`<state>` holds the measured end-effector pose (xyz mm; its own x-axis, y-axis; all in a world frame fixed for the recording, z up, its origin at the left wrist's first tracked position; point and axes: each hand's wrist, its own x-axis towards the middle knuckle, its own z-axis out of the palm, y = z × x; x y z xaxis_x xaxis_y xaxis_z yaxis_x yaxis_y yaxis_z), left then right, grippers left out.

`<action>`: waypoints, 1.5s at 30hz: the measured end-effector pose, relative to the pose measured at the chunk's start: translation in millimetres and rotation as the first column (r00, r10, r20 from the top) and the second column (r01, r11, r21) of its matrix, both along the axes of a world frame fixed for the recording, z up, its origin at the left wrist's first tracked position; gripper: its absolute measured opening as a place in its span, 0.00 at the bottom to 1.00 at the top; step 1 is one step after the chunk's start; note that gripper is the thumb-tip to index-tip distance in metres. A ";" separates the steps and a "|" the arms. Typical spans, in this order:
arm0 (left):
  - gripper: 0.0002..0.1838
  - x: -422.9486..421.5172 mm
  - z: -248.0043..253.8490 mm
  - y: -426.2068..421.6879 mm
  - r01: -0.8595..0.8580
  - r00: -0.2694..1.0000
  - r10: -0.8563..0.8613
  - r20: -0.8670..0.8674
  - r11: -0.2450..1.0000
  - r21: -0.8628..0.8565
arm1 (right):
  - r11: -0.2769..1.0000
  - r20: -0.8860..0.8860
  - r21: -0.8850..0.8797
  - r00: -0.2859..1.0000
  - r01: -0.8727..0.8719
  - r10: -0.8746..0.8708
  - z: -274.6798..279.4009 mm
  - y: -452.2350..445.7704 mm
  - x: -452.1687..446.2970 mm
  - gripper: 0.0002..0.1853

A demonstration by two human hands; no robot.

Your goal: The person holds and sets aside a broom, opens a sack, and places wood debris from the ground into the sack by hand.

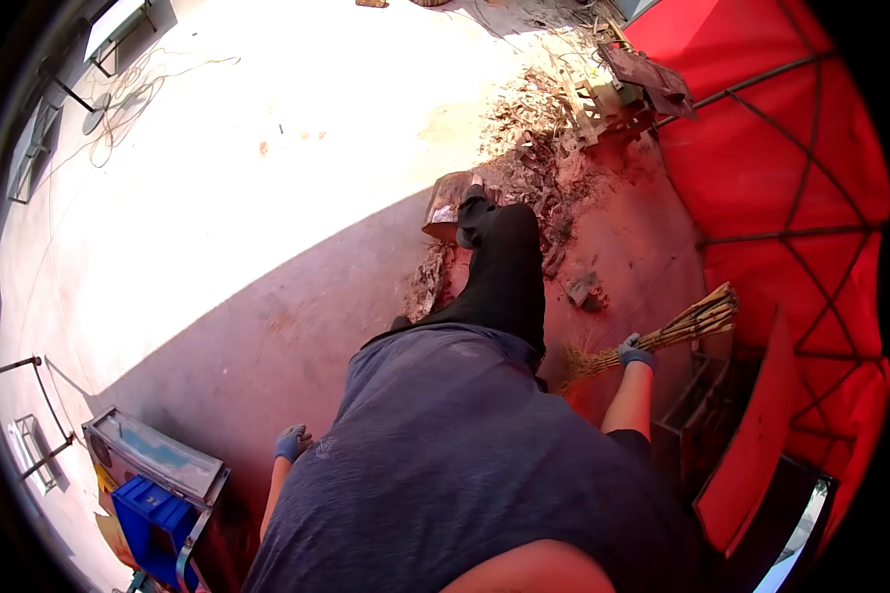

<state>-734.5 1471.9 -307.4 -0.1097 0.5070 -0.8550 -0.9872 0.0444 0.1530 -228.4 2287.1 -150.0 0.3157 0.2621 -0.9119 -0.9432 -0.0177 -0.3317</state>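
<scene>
My right hand [637, 353], in a grey-blue glove, is wrapped round a broom [687, 324] made of bundled canes. The cane ends point up to the right, and the thin bristles spread toward the floor beside my hip. My left hand [293, 443], gloved as well, hangs beside my shirt at the left with its fingers curled; nothing shows in it. One foot is up against a wooden stump [446, 204] ahead of me. Wood chips and bark debris [554, 178] lie around the stump and to its right.
A red tarp wall [761, 178] on a metal frame runs along the right. Broken wood pieces [643, 84] are piled at the upper right. At the lower left are a blue crate [153, 519] and a metal-framed case [158, 457]. Cables [119, 104] lie at the upper left.
</scene>
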 end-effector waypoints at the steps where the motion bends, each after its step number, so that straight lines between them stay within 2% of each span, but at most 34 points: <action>1: 0.08 -5.3 2.0 17.2 0.100 0.995 -0.097 0.038 0.990 -0.102 | 1.000 0.005 0.009 1.000 0.007 -0.007 -6.9 2.5 6.2 0.19; 2: 0.06 -22.4 34.6 55.7 0.232 0.954 -0.275 -0.120 0.930 -0.286 | 0.999 0.003 0.021 0.999 -0.046 0.046 -12.5 4.0 14.2 0.19; 3: 0.05 -42.4 83.8 105.9 0.335 0.857 -0.478 -0.194 0.802 -0.495 | 0.997 0.007 0.027 0.997 -0.071 0.071 -8.7 -0.2 19.5 0.20; 5: 0.06 -85.0 12.5 105.0 0.251 0.961 -0.260 -0.089 0.963 -0.095 | 0.995 0.028 0.020 0.995 -0.094 0.094 10.6 -18.9 6.9 0.20; 6: 0.10 -102.8 15.0 127.6 0.224 0.915 -0.285 -0.285 0.948 -0.227 | 0.995 0.037 0.010 0.994 -0.100 0.100 17.2 -18.3 -8.9 0.21; 7: 0.15 -121.8 29.0 148.6 0.135 0.889 -0.228 -0.397 0.959 -0.249 | 0.994 0.034 0.011 0.993 -0.113 0.112 13.1 -12.4 -9.8 0.21; 8: 0.17 -134.4 52.3 167.9 0.026 0.870 -0.111 -0.480 0.983 -0.180 | 0.995 -0.005 -0.027 0.995 -0.097 0.097 2.8 -8.4 3.1 0.21; 10: 0.13 -136.2 119.3 193.2 -0.099 0.822 -0.002 -0.569 0.984 -0.147 | 0.994 -0.046 -0.066 0.995 -0.090 0.087 -16.8 -5.0 16.2 0.22; 11: 0.13 -134.5 132.0 192.2 -0.156 0.800 0.051 -0.598 0.980 -0.125 | 0.996 -0.045 -0.031 0.995 -0.088 0.086 -26.6 -2.5 12.9 0.21; 12: 0.13 -131.2 130.2 180.7 -0.166 0.794 0.058 -0.606 0.978 -0.124 | 0.996 -0.045 0.004 0.995 -0.086 0.086 -36.3 0.1 9.5 0.21; 14: 0.08 -110.7 107.5 129.9 -0.108 0.873 0.103 -0.476 0.994 0.016 | 0.988 0.031 0.010 0.988 -0.153 0.153 0.4 -20.3 -37.3 0.20; 15: 0.05 -95.2 75.2 100.5 -0.118 0.893 0.070 -0.445 0.990 -0.081 | 0.983 0.069 0.010 0.980 -0.186 0.184 28.1 -36.3 -71.3 0.20; 16: 0.04 -80.2 40.1 67.5 -0.117 0.926 0.064 -0.372 0.986 -0.120 | 0.982 0.045 0.014 0.981 -0.187 0.186 14.1 -30.2 -67.3 0.20; 18: 0.04 -48.7 39.1 54.8 -0.079 0.926 -0.064 -0.372 0.931 -0.357 | 0.982 -0.024 0.025 0.981 -0.189 0.190 -17.3 -15.1 -52.2 0.20; 19: 0.04 -43.9 44.2 63.1 -0.068 0.923 -0.075 -0.377 0.933 -0.353 | 0.984 -0.027 0.029 0.984 -0.176 0.176 -13.4 -20.3 -55.1 0.20; 21: 0.04 -42.6 52.6 77.3 -0.037 0.918 -0.157 -0.365 0.881 -0.471 | 0.966 0.112 0.131 0.972 -0.221 0.207 2.4 -41.9 -73.0 0.15; 22: 0.04 -55.7 31.2 75.7 0.010 0.929 -0.108 -0.353 0.963 -0.270 | 0.972 0.115 0.127 0.977 -0.196 0.182 10.1 -49.3 -77.7 0.15; 24: 0.07 -92.5 24.7 109.4 0.146 0.902 -0.243 -0.356 0.949 -0.279 | 0.960 0.103 0.144 0.969 -0.239 0.225 21.7 -62.0 -82.0 0.16; 26: 0.13 -129.0 41.7 161.6 0.167 0.790 -0.360 -0.497 0.906 -0.390 | 0.963 0.104 0.144 0.971 -0.230 0.216 32.3 -74.3 -88.2 0.17; 27: 0.18 -144.6 64.1 186.0 0.157 0.733 -0.361 -0.577 0.915 -0.372 | 0.963 0.107 0.134 0.969 -0.234 0.221 33.5 -76.3 -92.0 0.17; 29: 0.19 -162.0 109.6 215.7 0.045 0.668 -0.150 -0.729 0.986 -0.161 | 0.950 0.071 0.153 0.962 -0.273 0.265 25.2 -72.1 -91.5 0.17; 30: 0.20 -161.4 144.3 228.6 -0.004 0.668 -0.044 -0.743 0.998 -0.063 | 0.940 0.037 0.171 0.955 -0.296 0.294 21.5 -71.2 -91.5 0.18; 31: 0.20 -150.4 165.0 225.3 -0.021 0.666 -0.034 -0.745 0.998 -0.065 | 0.935 0.034 0.171 0.950 -0.312 0.311 19.6 -71.4 -94.2 0.18; 33: 0.20 -138.6 188.1 218.4 -0.013 0.639 -0.036 -0.768 0.998 -0.057 | 0.971 0.075 0.030 0.969 -0.236 0.234 10.3 -58.2 -106.8 0.18; 34: 0.20 -133.2 165.9 196.3 0.023 0.662 -0.013 -0.750 1.000 0.004 | 0.966 0.064 0.040 0.966 -0.255 0.252 9.0 -54.0 -113.8 0.18; 35: 0.19 -123.1 139.8 174.7 0.001 0.676 -0.019 -0.736 1.000 -0.024 | 0.973 0.051 0.020 0.972 -0.232 0.231 6.7 -53.9 -115.8 0.17; 36: 0.17 -108.5 125.5 158.6 -0.053 0.684 -0.081 -0.725 0.986 -0.160 | 0.979 0.042 -0.003 0.978 -0.206 0.206 4.6 -55.1 -118.6 0.16; 38: 0.15 -83.9 54.0 119.2 -0.173 0.689 -0.070 -0.721 0.951 -0.257 | 0.977 0.030 -0.020 0.976 -0.214 0.214 -1.7 -52.7 -120.1 0.16; 39: 0.12 -77.2 65.0 115.3 -0.160 0.798 -0.033 -0.602 0.951 -0.264 | 0.976 0.027 -0.037 0.976 -0.213 0.214 0.4 -53.0 -120.8 0.15; 41: 0.10 -66.7 76.7 119.1 -0.136 0.851 0.002 -0.525 0.967 -0.216 | 0.977 0.037 -0.104 0.981 -0.187 0.192 15.7 -57.3 -133.2 0.14; 43: 0.11 -57.5 82.9 124.9 -0.136 0.844 -0.001 -0.536 0.967 -0.216 | 0.983 0.056 -0.139 0.990 -0.117 0.126 25.3 -60.7 -139.7 0.14; 45: 0.11 -54.0 91.4 122.7 -0.146 0.829 0.010 -0.559 0.969 -0.199 | 0.984 0.078 -0.078 0.983 -0.163 0.169 -4.3 -52.7 -111.3 0.15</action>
